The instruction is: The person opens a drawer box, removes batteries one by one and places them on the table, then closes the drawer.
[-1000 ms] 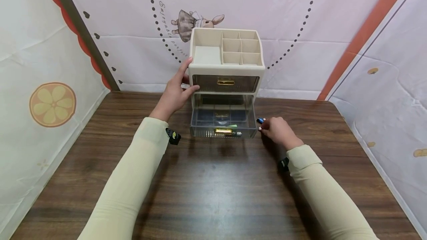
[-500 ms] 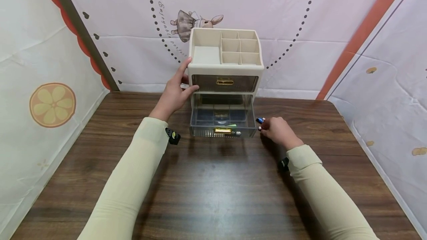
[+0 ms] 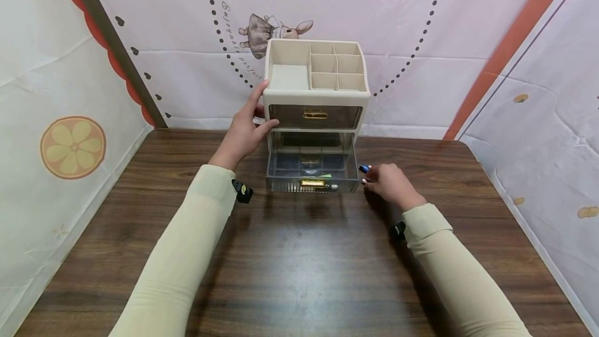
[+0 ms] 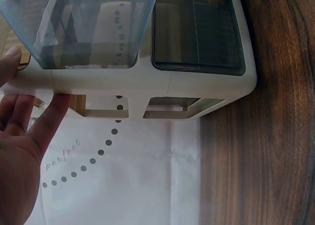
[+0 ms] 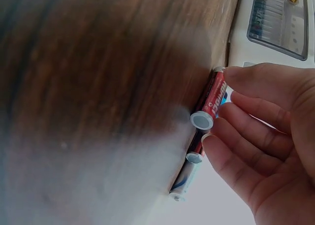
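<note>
A cream desktop drawer organizer (image 3: 318,96) stands at the back of the table, its middle drawer (image 3: 281,185) pulled out. My left hand (image 3: 244,129) grips the organizer's left front edge, thumb on the front and fingers along the side. To the right of the organizer, my right hand (image 3: 390,185) is low by the table. In the right wrist view its thumb and curled fingers pinch a red battery (image 5: 215,93). A second dark-and-red battery (image 5: 196,145) and a silver one (image 5: 184,178) lie in line below it. A blue battery (image 3: 364,169) lies just beyond the fingers.
The clear drawer holds a small green piece (image 3: 326,176) and a silver-tipped item (image 3: 334,188). The organizer's top has open compartments (image 3: 324,64). Its upper drawer (image 3: 287,116) is closed. Printed cloth (image 3: 398,14) hangs behind the wooden table (image 3: 304,259).
The silver battery end by my right fingertips has shifted very slightly left. Both hands stay in nearly the same place, and the pulled-out drawer has not moved.
</note>
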Tool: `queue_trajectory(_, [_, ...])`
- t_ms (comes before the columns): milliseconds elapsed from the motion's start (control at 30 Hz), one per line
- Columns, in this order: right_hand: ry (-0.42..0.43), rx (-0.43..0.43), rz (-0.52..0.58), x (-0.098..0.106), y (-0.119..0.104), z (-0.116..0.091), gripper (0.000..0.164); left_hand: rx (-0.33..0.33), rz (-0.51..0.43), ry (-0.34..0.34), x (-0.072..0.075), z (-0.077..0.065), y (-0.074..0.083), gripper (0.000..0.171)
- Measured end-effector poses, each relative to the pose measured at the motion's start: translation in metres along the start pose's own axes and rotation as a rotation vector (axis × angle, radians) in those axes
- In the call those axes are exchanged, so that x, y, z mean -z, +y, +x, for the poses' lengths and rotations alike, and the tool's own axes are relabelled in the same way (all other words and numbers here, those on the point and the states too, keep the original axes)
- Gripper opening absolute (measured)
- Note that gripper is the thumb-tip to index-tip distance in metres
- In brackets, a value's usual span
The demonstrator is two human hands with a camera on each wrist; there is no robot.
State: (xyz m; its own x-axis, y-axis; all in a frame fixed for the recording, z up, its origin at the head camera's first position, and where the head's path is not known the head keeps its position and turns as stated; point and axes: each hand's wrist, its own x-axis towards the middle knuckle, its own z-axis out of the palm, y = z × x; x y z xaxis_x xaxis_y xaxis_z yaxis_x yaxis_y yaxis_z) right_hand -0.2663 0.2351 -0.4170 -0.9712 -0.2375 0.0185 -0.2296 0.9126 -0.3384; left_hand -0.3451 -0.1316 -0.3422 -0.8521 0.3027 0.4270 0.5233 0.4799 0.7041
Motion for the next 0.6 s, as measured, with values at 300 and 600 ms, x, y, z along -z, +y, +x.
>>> queue_trajectory(300, [-0.009, 0.013, -0.007, -0.0008, 0.0003, -0.0014, 0.015, 0.003, -0.015, -0.002, -0.0002, 0.0000, -0.0006, 0.087])
queue_trajectory(600, [-0.005, 0.019, -0.013, -0.0010, 0.0013, -0.0008, 0.013, -0.003, -0.017, -0.001, -0.0004, 0.0004, -0.0007, 0.087])
